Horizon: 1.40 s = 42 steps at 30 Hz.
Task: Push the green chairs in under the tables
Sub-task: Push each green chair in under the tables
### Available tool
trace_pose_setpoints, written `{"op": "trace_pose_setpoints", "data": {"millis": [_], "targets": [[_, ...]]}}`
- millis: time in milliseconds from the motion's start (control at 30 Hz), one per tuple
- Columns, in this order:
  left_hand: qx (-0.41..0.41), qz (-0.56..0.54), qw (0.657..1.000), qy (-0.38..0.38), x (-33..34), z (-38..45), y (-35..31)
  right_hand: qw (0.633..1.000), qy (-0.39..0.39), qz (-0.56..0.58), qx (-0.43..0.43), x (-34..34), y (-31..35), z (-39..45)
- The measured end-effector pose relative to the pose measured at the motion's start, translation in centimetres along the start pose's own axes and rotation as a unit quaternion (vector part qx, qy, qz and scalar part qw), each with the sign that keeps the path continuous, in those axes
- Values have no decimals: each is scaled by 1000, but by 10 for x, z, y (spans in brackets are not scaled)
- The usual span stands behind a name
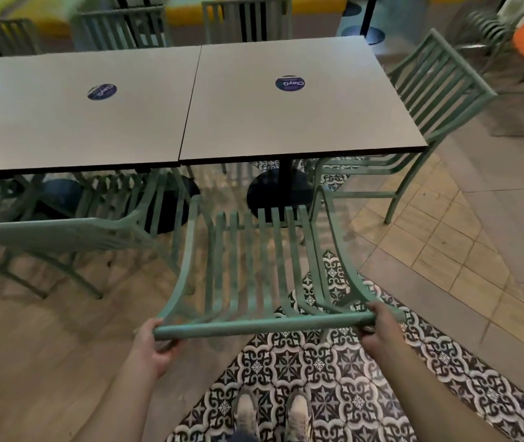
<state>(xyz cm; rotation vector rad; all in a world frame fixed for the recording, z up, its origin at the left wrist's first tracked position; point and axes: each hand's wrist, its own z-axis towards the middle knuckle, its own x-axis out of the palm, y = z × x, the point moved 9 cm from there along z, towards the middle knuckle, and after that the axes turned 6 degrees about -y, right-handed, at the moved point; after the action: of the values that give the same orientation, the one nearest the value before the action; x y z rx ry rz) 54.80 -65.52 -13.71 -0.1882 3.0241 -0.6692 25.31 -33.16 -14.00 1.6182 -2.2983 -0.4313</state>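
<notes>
Gripping the top rail of a green slatted chair (254, 266), both hands are holding it at the near edge of the scene. The left hand (150, 344) is curling its fingers round the left end of the rail, and the right hand (378, 327) is wrapping round the right end. This chair is standing before the right table (286, 122), its seat pointing toward the table's near edge and its back rail lying nearest the person; how far the seat reaches beneath the top cannot be told.

A left table (72, 122) is abutting the right one, each bearing a round blue sticker (290, 83). A second green chair (63, 237) is sitting at the near left, its seat under the left table. A third green chair (426, 100) is standing at the right end of the right table, angled, its seat partly under the top. More green chairs (244, 20) are lining the far side of both tables.

Two light shoes (273, 413) are standing on the patterned tile floor (334, 378) at the bottom centre.
</notes>
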Motion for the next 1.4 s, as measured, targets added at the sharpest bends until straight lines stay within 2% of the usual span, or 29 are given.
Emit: {"op": "trace_pose_setpoints", "data": {"millis": [433, 733, 967, 1400], "targets": [[4, -6, 1000, -6, 38, 16, -39, 999, 24, -23, 11, 61, 17, 15], [-1, 6, 1000, -8, 69, 37, -77, 1000, 13, -19, 17, 101, 22, 26], [2, 20, 999, -30, 71, 45, -85, 1000, -9, -2, 4, 105, 17, 26], [8, 15, 1000, -25, 77, 32, -80, 1000, 16, -11, 5, 106, 24, 20]]}}
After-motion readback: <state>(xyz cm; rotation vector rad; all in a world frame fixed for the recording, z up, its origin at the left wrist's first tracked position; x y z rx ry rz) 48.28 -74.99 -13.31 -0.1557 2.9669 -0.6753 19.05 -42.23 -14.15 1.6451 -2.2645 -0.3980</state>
